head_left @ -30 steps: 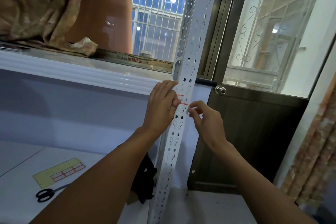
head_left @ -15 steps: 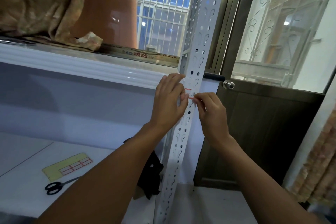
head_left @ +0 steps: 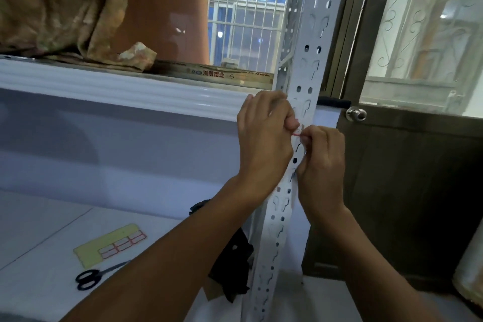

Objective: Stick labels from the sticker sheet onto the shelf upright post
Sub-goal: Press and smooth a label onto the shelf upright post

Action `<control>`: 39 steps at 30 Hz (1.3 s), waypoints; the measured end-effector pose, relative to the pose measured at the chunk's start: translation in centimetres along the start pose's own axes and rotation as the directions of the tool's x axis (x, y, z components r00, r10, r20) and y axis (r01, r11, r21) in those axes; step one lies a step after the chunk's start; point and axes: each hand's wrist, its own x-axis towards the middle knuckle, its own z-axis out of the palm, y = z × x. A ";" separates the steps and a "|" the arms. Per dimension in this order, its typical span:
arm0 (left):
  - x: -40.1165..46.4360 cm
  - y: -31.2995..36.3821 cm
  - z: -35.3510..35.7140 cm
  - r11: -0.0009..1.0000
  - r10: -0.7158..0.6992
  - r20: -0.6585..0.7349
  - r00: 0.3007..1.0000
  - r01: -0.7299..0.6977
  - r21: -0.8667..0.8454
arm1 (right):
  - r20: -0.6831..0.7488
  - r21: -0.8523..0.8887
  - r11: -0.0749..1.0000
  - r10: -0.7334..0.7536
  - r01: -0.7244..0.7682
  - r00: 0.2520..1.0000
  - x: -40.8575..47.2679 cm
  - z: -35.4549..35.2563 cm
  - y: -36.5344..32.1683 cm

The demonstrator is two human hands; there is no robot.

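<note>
The shelf upright post (head_left: 305, 65), white and punched with rows of holes and slots, runs through the middle of the frame with its long axis near vertical, leaning slightly so its top sits further right than its foot at the bottom centre. Both hands meet on it at mid-frame. The left hand (head_left: 264, 144) has its fingers curled against the post's left edge, and the right hand (head_left: 322, 162) has its fingers curled too, fingertips pinching a red-edged label (head_left: 296, 134) that shows only as a thin red line between the two hands, lying roughly across the post. Whether the left hand also grips the label cannot be told. The sticker sheet (head_left: 111, 243) lies flat on the white surface (head_left: 34, 230) at lower left, its long axis slanting up to the right, with black-handled scissors (head_left: 90, 278) just below it.
</note>
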 end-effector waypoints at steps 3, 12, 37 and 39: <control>0.0 -0.6 -0.5 0.999 0.050 0.040 0.998 -0.050 -0.008 | 0.055 0.171 0.962 0.206 -0.212 0.977 0.1 0.0 -0.7; -0.2 -0.7 -1.0 0.997 0.058 0.070 0.996 -0.054 -0.051 | 0.078 0.129 0.991 0.028 -0.038 0.997 0.9 -2.5 -0.1; -0.7 1.6 0.6 1.000 -0.023 -0.002 1.000 0.023 0.012 | -0.036 0.186 0.950 0.260 -0.249 0.965 -1.0 0.7 -1.6; -0.6 1.8 0.2 1.000 -0.013 0.024 1.000 0.013 0.000 | -0.022 0.167 0.950 0.270 -0.263 0.963 -0.7 0.3 -1.9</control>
